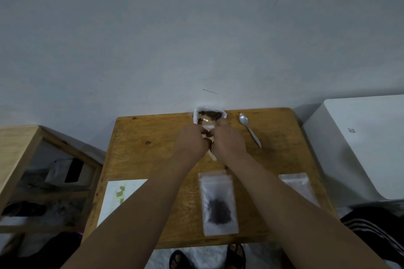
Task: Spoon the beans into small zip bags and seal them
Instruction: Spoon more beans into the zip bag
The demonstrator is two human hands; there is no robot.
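A white bowl (196, 113) of dark beans (211, 114) stands at the far edge of the wooden table (150, 155). Just in front of it my left hand (192, 141) and my right hand (227, 140) meet, both pinching a small clear zip bag (206, 124) held upright between them; most of the bag is hidden by my fingers. A white plastic spoon (250, 130) lies on the table right of the bowl. Nearer to me a filled zip bag (218, 203) with dark beans lies flat. Empty zip bags (297, 185) lie under my right forearm.
A printed paper sheet (118, 196) lies at the table's near left. A wooden shelf unit (26, 159) stands to the left and a white surface (360, 137) to the right. The wall rises right behind the table. Sandalled feet (207, 257) show below the near edge.
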